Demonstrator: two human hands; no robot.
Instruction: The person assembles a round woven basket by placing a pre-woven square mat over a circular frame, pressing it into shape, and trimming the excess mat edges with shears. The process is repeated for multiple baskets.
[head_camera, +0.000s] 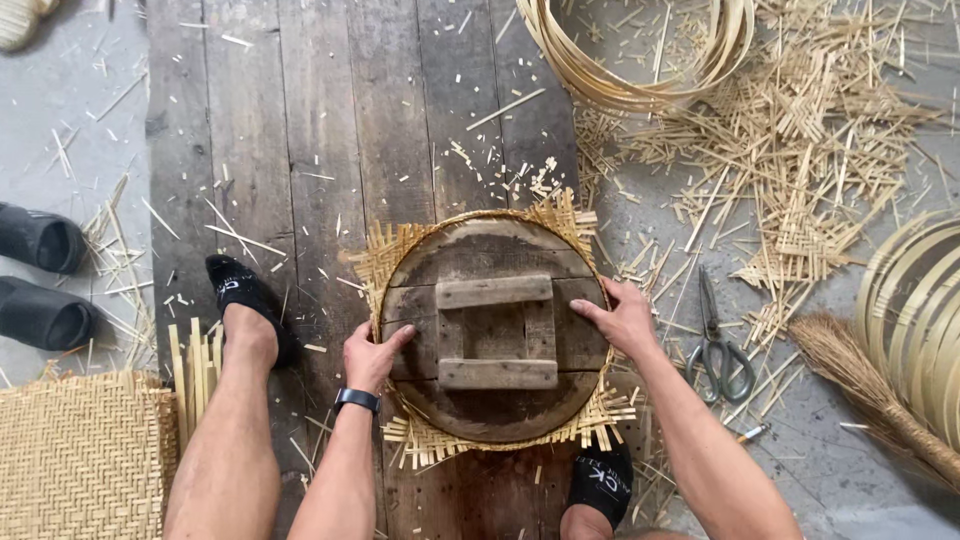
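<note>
Weathered plank floor (330, 150), bamboo scraps (800, 130), scissors (718, 345), broom (870, 385)

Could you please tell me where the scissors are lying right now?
The scissors lie on the grey floor right of the round wooden mould, just beyond the right hand, left of the straw broom.

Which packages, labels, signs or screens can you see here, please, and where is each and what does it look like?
No packages or signs.
Black wristband with a small dark screen: on the left wrist, rectangular face, blank as far as can be seen.
White printed lettering on the black slipper: on the left foot, beside the round wooden mould.
White printed lettering on the other black slipper: bottom edge, right foot.
</note>
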